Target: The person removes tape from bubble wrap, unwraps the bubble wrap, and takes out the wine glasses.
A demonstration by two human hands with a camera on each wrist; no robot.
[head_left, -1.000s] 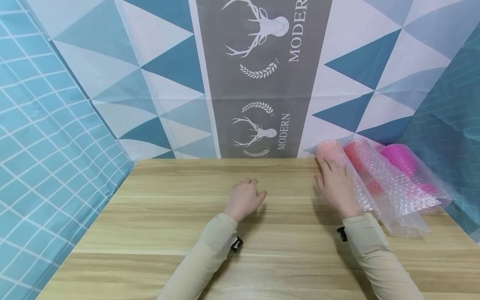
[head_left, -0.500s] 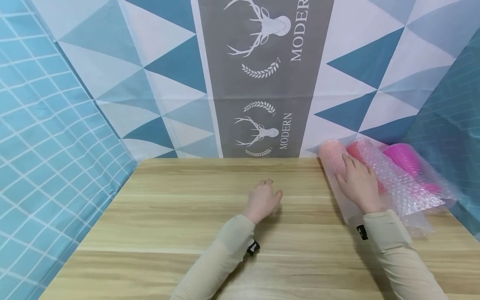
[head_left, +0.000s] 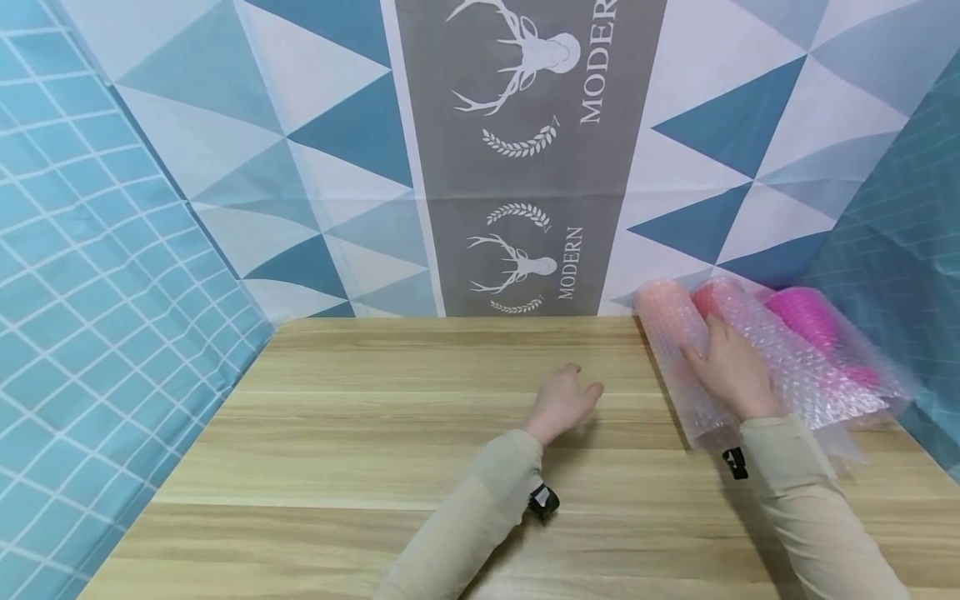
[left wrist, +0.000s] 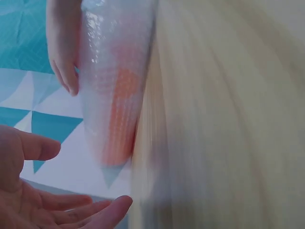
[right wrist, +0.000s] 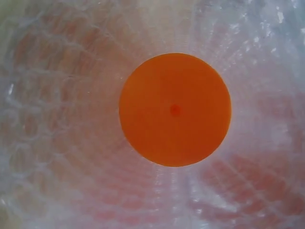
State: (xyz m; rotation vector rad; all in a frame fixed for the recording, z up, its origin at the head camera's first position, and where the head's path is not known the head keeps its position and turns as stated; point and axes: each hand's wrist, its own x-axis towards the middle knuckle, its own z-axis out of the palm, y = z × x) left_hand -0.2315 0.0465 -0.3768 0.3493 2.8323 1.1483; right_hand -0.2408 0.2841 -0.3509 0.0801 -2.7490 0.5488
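Observation:
A bubble-wrapped roll with an orange object inside (head_left: 671,350) lies on the table at the right. My right hand (head_left: 735,371) rests along its right side, thumb over the top. In the left wrist view, the right hand's fingers (left wrist: 66,71) extend fairly straight beside the wrap. Looking down the roll, the right wrist view shows the orange object's round end (right wrist: 152,129) with a small central dot; its kind is unclear. To the left of the roll, my left hand (head_left: 562,404) hovers near the tabletop, thumb apart from loosely bent fingers, holding nothing.
Beside it lie a bubble-wrapped red object (head_left: 708,300) and a bubble-wrapped magenta object (head_left: 802,317), near the table's right edge. The wood-grain table (head_left: 360,450) meets a patterned cloth backdrop (head_left: 525,175) at the back and a blue grid cloth (head_left: 97,292) on the left.
My right hand has moved right across the orange roll to its other side. The roll's near end has swung left, away from the red one. My left hand has moved right, towards it.

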